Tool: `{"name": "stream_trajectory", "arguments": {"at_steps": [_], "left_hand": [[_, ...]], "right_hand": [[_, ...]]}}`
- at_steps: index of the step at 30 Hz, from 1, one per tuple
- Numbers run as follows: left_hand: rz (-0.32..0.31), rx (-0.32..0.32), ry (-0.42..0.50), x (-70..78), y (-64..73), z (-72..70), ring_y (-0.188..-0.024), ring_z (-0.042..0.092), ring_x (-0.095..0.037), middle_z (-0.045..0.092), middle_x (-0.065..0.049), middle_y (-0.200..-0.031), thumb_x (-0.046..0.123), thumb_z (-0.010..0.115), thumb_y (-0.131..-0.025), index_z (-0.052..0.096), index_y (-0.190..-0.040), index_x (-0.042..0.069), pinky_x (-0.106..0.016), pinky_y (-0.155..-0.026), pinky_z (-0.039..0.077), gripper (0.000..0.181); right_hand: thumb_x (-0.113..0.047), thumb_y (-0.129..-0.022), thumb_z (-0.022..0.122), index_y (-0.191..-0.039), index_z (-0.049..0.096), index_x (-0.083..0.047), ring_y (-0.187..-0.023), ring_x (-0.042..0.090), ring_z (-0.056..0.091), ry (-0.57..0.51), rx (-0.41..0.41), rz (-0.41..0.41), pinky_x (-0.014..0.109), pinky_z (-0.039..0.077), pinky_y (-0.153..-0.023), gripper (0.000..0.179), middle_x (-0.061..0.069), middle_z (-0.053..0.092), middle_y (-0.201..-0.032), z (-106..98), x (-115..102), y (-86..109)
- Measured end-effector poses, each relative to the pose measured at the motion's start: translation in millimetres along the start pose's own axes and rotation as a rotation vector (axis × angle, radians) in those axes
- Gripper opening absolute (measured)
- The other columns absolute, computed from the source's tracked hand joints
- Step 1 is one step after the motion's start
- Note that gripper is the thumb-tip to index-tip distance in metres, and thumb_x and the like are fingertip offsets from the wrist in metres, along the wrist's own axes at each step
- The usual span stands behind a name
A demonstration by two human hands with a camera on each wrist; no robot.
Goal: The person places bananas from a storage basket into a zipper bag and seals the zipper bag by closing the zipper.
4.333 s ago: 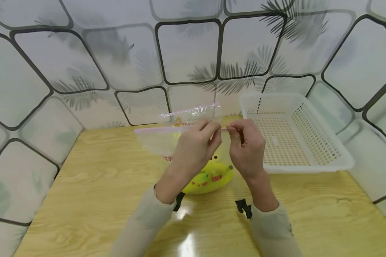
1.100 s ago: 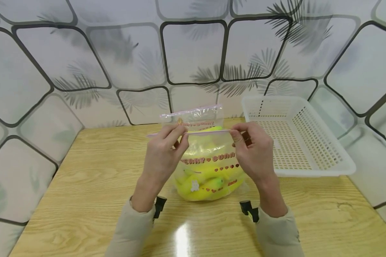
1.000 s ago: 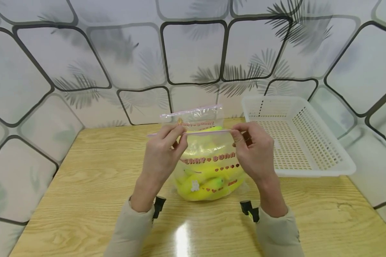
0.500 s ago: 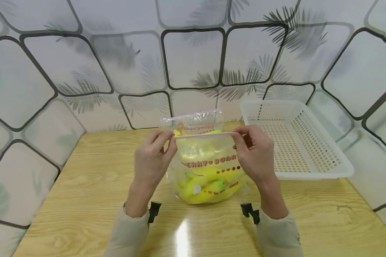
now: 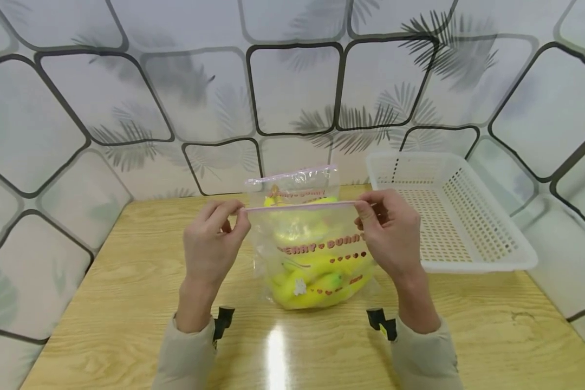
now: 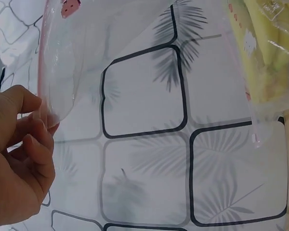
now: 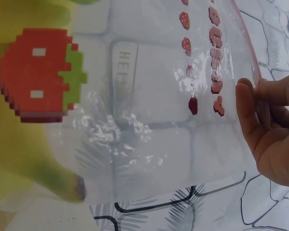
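Observation:
A clear zip-lock bag with red lettering and a pink zip edge stands on the table with yellow bananas inside. My left hand pinches the left end of its zip edge between thumb and forefinger. Near the right end of that edge, my right hand pinches the strip, which is stretched straight between both hands. In the left wrist view the bag's top corner lies at my fingertips. A banana tip shows through the plastic in the right wrist view.
Behind stands a second zip-lock bag, partly hidden, with something yellow in it. A white plastic basket with a perforated bottom sits at the right on the wooden table. Patterned cloth walls surround the table's back and sides.
My left hand has slid leftward along the zip edge, from near the right hand out to the left end. The right hand has moved only slightly, staying near the right end.

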State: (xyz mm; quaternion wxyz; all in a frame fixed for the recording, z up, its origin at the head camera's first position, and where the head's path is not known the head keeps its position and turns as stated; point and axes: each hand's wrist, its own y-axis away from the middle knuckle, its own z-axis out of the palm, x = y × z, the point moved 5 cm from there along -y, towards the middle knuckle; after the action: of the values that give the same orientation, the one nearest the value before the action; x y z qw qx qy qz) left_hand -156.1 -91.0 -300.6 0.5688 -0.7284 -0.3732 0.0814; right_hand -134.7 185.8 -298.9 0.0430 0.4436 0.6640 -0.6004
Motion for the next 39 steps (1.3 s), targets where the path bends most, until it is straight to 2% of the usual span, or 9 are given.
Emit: {"name": "stream_trajectory", "arguments": {"at_steps": [4, 8, 11, 13, 20, 27, 32, 35, 39], "left_hand": [[-0.134, -0.148, 0.255, -10.7, 5.9, 10.1, -0.059, 0.056, -0.018, 0.065, -0.015, -0.094, -0.002, 0.074, -0.085, 0.063, -0.116, -0.004, -0.021, -0.051, 0.047, 0.034], [-0.409, -0.533, 0.541, -23.0, 29.3, 39.9, -0.09, 0.058, -0.022, 0.051, -0.014, -0.119, 0.005, 0.081, -0.082, 0.025, -0.149, 0.011, -0.033, -0.079, 0.056, 0.087], [-0.502, -0.785, 0.623, -24.5, 49.9, 64.1, -0.111, 0.055, -0.026, 0.046, -0.014, -0.132, 0.011, 0.078, -0.086, 0.026, -0.149, 0.012, -0.045, -0.094, 0.052, 0.082], [-0.503, -0.857, 0.645, -23.2, 58.2, 75.5, -0.113, 0.058, -0.027, 0.05, -0.015, -0.134, 0.013, 0.073, -0.091, 0.04, -0.142, 0.006, -0.045, -0.096, 0.052, 0.061], [-0.453, -0.829, 0.648, -23.3, 65.0, 76.1, -0.101, 0.063, -0.022, 0.062, -0.012, -0.12, 0.011, 0.064, -0.097, 0.064, -0.109, 0.004, -0.031, -0.083, 0.056, 0.014], [-0.474, -0.798, 0.683, -36.6, 70.8, 57.3, -0.086, 0.065, -0.024, 0.067, -0.013, -0.11, 0.005, 0.065, -0.095, 0.064, -0.115, 0.004, -0.03, -0.071, 0.056, 0.02], [-0.472, -0.777, 0.651, -43.1, 73.1, 45.6, -0.085, 0.07, -0.029, 0.074, -0.008, -0.101, 0.011, 0.067, -0.095, 0.069, -0.115, 0.009, -0.031, -0.067, 0.056, 0.02], [-0.501, -0.75, 0.638, -49.4, 77.4, 35.0, -0.086, 0.073, -0.028, 0.075, -0.01, -0.1, 0.012, 0.067, -0.095, 0.07, -0.115, 0.007, -0.041, -0.073, 0.059, 0.021], [-0.539, -0.664, 0.649, -59.2, 79.2, 15.8, -0.083, 0.074, -0.017, 0.075, -0.012, -0.098, 0.008, 0.065, -0.096, 0.067, -0.118, 0.001, -0.041, -0.079, 0.06, 0.023]], "right_hand": [[-0.001, -0.093, 0.066, -0.095, 0.066, 0.009, -0.061, 0.004, 0.061, 0.006, 0.06, 0.026, 0.01, 0.05, -0.057, 0.011, 0.015, 0.067, -0.076, -2.9, -2.4, 2.0], [0.0, -0.093, 0.066, -0.095, 0.065, 0.011, -0.061, -0.003, 0.061, -0.005, 0.108, 0.061, 0.01, 0.051, -0.058, 0.011, 0.018, 0.068, -0.076, -7.3, -3.5, 3.6], [0.0, -0.093, 0.065, -0.097, 0.064, 0.011, -0.062, -0.002, 0.061, -0.033, 0.099, 0.069, 0.011, 0.052, -0.059, 0.012, 0.017, 0.068, -0.078, -8.4, -4.0, 3.0], [0.002, -0.094, 0.064, -0.102, 0.063, 0.011, -0.064, 0.002, 0.062, -0.067, 0.089, 0.083, 0.013, 0.053, -0.059, 0.013, 0.016, 0.066, -0.085, -8.9, -3.5, 2.2], [-0.01, -0.092, 0.069, -0.152, 0.032, -0.012, -0.075, 0.008, 0.053, 0.016, 0.039, 0.344, 0.013, 0.046, -0.055, 0.07, 0.005, 0.039, -0.142, -33.7, 15.8, 13.1], [-0.031, -0.096, 0.066, -0.16, -0.004, -0.018, -0.077, 0.015, 0.06, -0.057, -0.453, 0.637, 0.031, 0.052, -0.055, 0.096, 0.019, 0.031, -0.155, -26.3, 57.2, 63.0], [-0.023, -0.103, 0.056, -0.147, 0.037, -0.003, -0.081, 0.027, 0.064, -0.183, -0.685, 0.68, 0.035, 0.054, -0.059, 0.052, 0.025, 0.049, -0.133, 2.7, 78.6, 87.8], [-0.019, -0.104, 0.053, -0.118, 0.061, 0.0, -0.082, 0.028, 0.061, -0.153, -0.679, 0.639, 0.034, 0.054, -0.059, 0.025, 0.018, 0.06, -0.108, 8.8, 83.5, 89.1], [-0.016, -0.104, 0.052, -0.103, 0.065, 0.0, -0.085, 0.025, 0.057, -0.144, -0.612, 0.572, 0.035, 0.056, -0.071, 0.021, 0.012, 0.063, -0.094, 15.0, 75.9, 84.7]]}}
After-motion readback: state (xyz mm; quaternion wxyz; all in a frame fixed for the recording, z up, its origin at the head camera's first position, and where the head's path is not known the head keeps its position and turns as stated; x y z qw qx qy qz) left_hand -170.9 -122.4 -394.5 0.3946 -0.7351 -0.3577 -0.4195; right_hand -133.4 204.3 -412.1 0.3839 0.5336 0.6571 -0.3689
